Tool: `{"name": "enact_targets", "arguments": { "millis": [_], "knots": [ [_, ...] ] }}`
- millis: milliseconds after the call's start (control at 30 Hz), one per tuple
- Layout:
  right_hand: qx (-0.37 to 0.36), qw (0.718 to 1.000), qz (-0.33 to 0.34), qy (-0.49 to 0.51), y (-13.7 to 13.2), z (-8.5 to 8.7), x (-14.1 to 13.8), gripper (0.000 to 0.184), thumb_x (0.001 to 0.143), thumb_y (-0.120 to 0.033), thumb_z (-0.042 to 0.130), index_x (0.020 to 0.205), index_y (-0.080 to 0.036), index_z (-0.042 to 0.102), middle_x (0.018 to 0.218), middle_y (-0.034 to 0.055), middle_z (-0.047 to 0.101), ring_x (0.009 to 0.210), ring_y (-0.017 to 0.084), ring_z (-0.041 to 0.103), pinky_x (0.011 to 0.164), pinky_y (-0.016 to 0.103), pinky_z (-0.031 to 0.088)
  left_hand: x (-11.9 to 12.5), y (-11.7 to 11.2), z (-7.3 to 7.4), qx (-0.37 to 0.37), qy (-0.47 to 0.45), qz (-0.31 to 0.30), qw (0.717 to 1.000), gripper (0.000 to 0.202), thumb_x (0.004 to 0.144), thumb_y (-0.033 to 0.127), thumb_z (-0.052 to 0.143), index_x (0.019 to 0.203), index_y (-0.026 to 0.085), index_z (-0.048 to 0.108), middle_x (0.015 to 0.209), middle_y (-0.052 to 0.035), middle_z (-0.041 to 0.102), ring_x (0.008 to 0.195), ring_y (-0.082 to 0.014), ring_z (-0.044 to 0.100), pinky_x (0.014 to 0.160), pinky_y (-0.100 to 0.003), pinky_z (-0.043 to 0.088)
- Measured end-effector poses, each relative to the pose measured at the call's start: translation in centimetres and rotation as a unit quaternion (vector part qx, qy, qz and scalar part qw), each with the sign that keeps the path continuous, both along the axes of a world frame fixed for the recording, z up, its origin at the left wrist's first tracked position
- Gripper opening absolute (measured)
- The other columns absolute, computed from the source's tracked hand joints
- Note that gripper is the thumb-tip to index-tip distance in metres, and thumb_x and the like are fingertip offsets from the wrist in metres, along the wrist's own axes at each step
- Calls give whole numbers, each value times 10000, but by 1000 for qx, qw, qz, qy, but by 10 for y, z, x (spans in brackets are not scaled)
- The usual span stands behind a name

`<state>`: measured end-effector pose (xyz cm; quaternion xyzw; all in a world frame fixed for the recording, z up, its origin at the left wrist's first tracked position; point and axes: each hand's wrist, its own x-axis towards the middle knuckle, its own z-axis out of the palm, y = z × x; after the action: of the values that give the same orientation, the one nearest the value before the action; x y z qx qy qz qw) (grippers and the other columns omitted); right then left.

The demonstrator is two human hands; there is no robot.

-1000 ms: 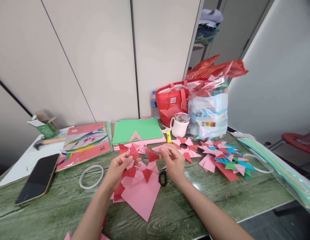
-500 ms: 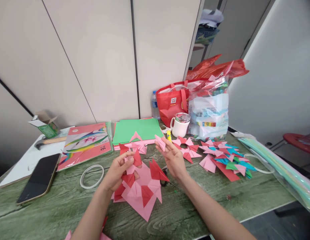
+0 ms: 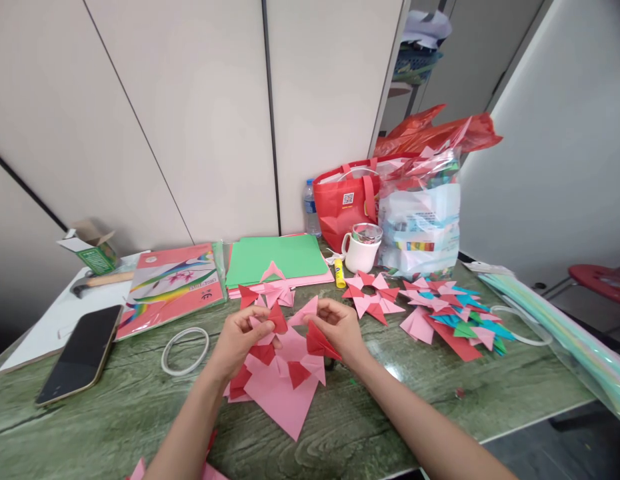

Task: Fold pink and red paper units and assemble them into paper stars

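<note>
My left hand (image 3: 244,339) pinches one end of a partly joined ring of folded red and pink paper pieces (image 3: 299,373), held just above a pink paper square (image 3: 286,401). Between the fingertips of my right hand (image 3: 339,328) is a single folded pink paper piece (image 3: 306,311), its tip close to the red piece by my left fingers. I cannot tell whether the two touch. A red piece (image 3: 320,341) of the ring hangs under my right fingers. Behind my hands, more folded pink pieces (image 3: 281,295) lie by a stack of green and pink paper (image 3: 275,260).
A finished red-and-pink star ring (image 3: 374,308) and a pile of coloured folded pieces (image 3: 453,310) lie right. Behind stand a glue stick (image 3: 339,273), white mug (image 3: 361,255) and red bag (image 3: 340,207). Left are a tape roll (image 3: 185,352), phone (image 3: 80,353) and hammer (image 3: 103,281).
My right hand has moved left and down, bringing the pink piece up to the end of the ring in my left hand. My left hand has barely moved.
</note>
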<state>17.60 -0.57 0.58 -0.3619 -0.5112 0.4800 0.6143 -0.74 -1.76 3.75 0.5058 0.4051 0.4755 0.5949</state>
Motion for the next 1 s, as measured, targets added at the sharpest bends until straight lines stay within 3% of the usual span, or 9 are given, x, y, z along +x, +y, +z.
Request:
{"name": "enact_targets", "arguments": {
  "millis": [333, 767, 1000],
  "knots": [
    [40, 999, -25, 14, -7, 7, -2, 195, 602, -268, 736, 688, -190, 579, 650, -4, 608, 593, 137, 578, 557, 251, 493, 0, 0, 2, 25, 20, 15, 999, 166, 665, 261, 718, 740, 138, 635, 671, -43, 693, 474, -158, 623, 482, -252, 479],
    [76, 997, 2, -27, -5, -3, 0, 170, 648, -262, 719, 685, -195, 567, 688, 5, 610, 624, 142, 574, 546, 251, 481, 0, 0, 3, 42, 36, 27, 998, 160, 654, 254, 723, 726, 148, 628, 678, -50, 715, 454, -154, 624, 489, -261, 490],
    [106, 992, 16, -67, -8, 0, 1, 169, 667, -258, 716, 695, -197, 561, 696, 6, 598, 623, 139, 569, 544, 252, 474, -2, 0, -2, 40, 76, 32, 996, 192, 658, 253, 723, 786, 159, 614, 498, -25, 675, 462, -169, 631, 502, -252, 488]
  ]
}}
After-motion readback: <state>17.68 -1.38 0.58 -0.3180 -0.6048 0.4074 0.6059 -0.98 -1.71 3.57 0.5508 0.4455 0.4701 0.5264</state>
